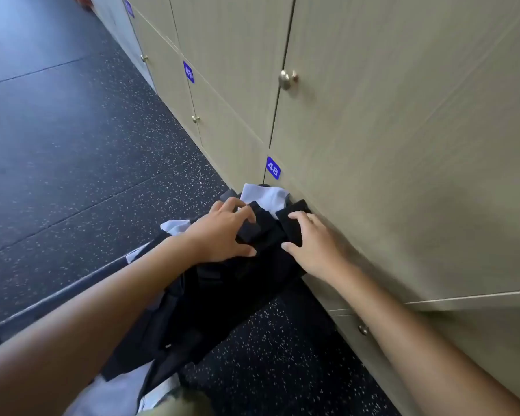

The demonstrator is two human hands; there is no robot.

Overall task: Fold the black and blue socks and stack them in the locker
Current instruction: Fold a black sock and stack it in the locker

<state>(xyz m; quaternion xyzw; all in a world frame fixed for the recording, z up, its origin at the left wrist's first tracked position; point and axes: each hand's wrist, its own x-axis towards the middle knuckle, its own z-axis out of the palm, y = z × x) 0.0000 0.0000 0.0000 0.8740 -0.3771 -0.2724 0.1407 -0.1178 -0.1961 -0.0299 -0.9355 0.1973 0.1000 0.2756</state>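
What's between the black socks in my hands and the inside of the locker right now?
The locker doors. Both hands, left hand and right hand, are on the black socks on the floor pile, and every door in view, including locker 48 beside them, is closed. A door must be opened first.

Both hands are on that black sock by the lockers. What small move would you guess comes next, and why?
Probably folding the black sock over on itself. The left hand and right hand already grip it from either side atop the pile of dark clothes, and the locker doors in view look closed, so stacking seems further off.
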